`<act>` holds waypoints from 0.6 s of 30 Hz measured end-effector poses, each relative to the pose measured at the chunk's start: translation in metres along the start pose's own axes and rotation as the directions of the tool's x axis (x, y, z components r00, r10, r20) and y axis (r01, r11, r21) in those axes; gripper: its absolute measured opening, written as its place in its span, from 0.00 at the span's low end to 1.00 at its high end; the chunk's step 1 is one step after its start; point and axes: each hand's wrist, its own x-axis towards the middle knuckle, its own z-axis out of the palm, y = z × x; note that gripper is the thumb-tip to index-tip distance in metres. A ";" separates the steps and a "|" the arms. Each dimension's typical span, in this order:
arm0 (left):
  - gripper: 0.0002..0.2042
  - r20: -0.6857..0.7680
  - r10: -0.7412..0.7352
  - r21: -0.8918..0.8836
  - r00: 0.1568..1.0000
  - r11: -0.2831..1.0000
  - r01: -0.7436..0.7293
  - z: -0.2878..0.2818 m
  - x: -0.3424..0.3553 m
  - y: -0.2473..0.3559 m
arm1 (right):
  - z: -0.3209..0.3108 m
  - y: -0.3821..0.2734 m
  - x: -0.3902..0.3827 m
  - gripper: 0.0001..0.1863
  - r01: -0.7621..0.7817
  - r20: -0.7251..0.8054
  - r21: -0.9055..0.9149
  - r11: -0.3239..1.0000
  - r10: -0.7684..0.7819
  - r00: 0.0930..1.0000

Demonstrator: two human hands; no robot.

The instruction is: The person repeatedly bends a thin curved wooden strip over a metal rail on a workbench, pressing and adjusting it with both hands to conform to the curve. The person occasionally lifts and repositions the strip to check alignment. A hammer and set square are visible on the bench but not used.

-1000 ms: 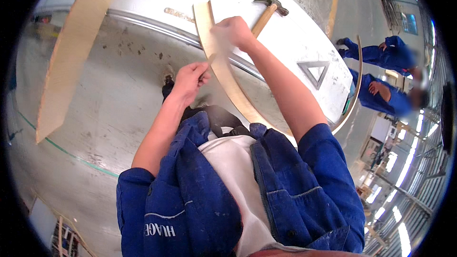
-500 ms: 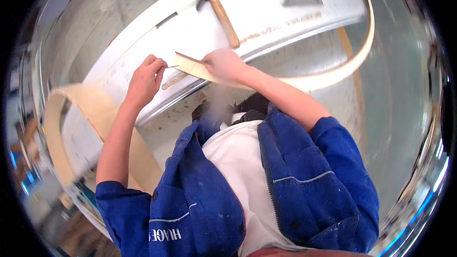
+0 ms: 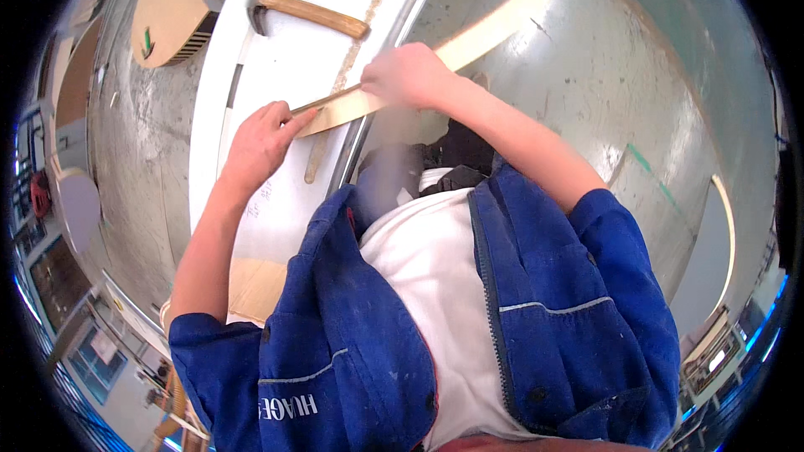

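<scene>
– Where's the wooden strip?
– Partly over the white table, running from the left hand toward two o'clock
– Grips?
– Right hand closed on the strip; the left's fingers sit narrow at its end, whether pinching it I cannot tell
– Hammer?
– On the table, at the right hand's ten o'clock

Left hand at end of pale curved strip, thumb along it; right hand (partly blurred) grips strip farther along. Strip crosses edge of white table. Hammer lies on table beyond hands, head leftward.
</scene>
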 end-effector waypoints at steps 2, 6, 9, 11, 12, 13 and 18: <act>0.24 0.029 0.035 0.001 0.999 0.999 -0.035 -0.003 0.009 -0.005 | 0.010 0.007 -0.002 0.15 0.010 -0.046 0.013 1.000 -0.009 0.999; 0.24 0.111 0.062 0.012 0.992 0.998 -0.064 -0.002 0.020 -0.013 | 0.008 0.006 -0.001 0.14 -0.009 -0.008 0.009 1.000 0.009 1.000; 0.23 0.133 0.033 0.021 0.991 0.999 -0.037 0.001 0.022 -0.012 | 0.010 0.009 0.002 0.14 -0.006 -0.012 0.005 1.000 0.006 1.000; 0.23 0.129 0.018 0.039 0.991 0.999 -0.023 0.001 0.023 -0.007 | 0.010 0.013 0.001 0.14 0.010 -0.019 -0.007 1.000 -0.010 1.000; 0.23 0.138 0.018 0.052 0.990 0.998 -0.025 0.002 0.023 -0.007 | 0.012 0.015 0.001 0.14 0.018 -0.020 -0.014 1.000 -0.019 1.000; 0.24 0.146 0.017 0.064 0.989 0.998 -0.027 0.002 0.024 -0.008 | 0.014 0.017 0.002 0.14 0.039 -0.028 -0.021 0.999 -0.040 0.999; 0.24 0.221 -0.002 0.144 0.975 0.989 -0.031 -0.007 0.014 -0.017 | 0.005 0.011 0.003 0.17 0.020 0.119 -0.109 0.994 -0.007 0.993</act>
